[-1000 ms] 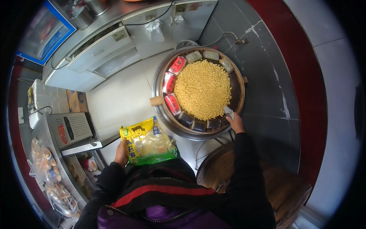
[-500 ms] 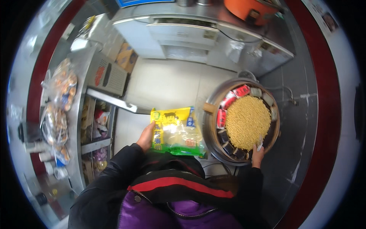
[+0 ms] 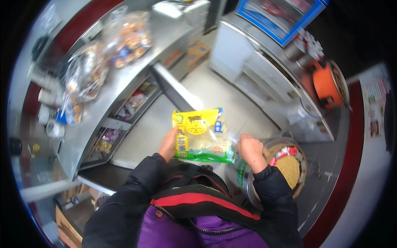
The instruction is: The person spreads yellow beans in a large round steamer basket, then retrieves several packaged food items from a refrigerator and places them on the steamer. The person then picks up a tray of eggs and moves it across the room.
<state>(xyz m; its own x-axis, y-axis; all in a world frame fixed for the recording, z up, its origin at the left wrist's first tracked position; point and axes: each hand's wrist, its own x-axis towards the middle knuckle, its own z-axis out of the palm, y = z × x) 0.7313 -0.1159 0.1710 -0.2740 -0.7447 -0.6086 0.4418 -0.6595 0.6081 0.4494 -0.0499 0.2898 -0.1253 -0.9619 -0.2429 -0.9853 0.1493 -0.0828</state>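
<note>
My left hand [image 3: 168, 144] grips the left edge of a yellow and green plastic food bag [image 3: 202, 138], partly see-through, held in front of my body. Close to the bag's right edge, my right hand [image 3: 252, 152] is closed like a fist, with a bit of clear plastic at its fingers. What it grips is hidden. Under that hand a green and white strip [image 3: 241, 172] shows. Beyond my right forearm stands a round tub [image 3: 305, 182] with a heap of small yellow grains [image 3: 288, 170] and red-and-white packets [image 3: 285, 153], partly covered by my arm.
On the left, a metal counter [image 3: 103, 97] carries clear bags of baked goods [image 3: 130, 37]; an open door [image 3: 175, 87] juts from below it. Ahead right are a white cabinet [image 3: 256, 70], a blue-framed display case [image 3: 277, 18] and an orange pot [image 3: 328, 84]. A cardboard box [image 3: 198, 53] sits on the floor.
My view has swung left, shifting the tub rightward in the picture. My right hand has left the tub's grains and come up beside the bag. My left hand keeps its hold.
</note>
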